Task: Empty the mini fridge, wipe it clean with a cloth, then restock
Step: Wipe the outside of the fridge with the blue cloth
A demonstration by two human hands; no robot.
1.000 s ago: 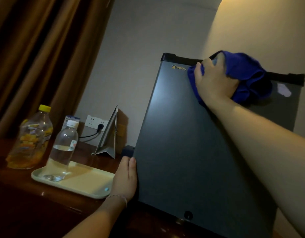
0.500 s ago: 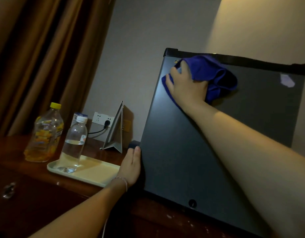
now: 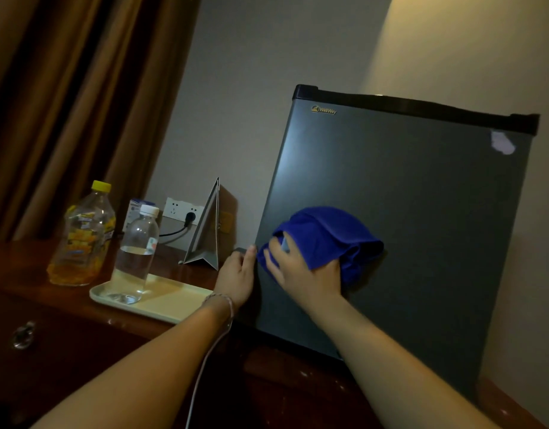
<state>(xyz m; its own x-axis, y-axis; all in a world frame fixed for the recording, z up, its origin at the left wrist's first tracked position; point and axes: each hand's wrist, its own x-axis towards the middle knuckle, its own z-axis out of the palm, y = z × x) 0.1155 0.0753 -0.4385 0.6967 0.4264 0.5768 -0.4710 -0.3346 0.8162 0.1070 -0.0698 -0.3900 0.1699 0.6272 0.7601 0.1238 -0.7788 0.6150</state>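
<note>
A dark grey mini fridge (image 3: 421,212) stands on a wooden counter with its door closed. My right hand (image 3: 301,274) grips a bunched blue cloth (image 3: 329,236) and presses it against the lower left part of the door. My left hand (image 3: 237,277) rests with straight fingers on the fridge's left edge, just beside the cloth. On a pale tray (image 3: 174,301) to the left stands a clear water bottle (image 3: 134,255) with a white cap. A yellow-capped bottle (image 3: 84,236) of orange drink stands on the counter behind the tray.
A folded standing card (image 3: 208,230) sits between the tray and the fridge. A wall socket (image 3: 182,210) with a plugged cable is behind the bottles. Brown curtains (image 3: 66,103) hang at the left. A drawer handle (image 3: 22,334) shows on the counter front (image 3: 66,351).
My right hand has swept the blue cloth from the door's top left corner down to its lower left. My left hand stays on the fridge's left edge.
</note>
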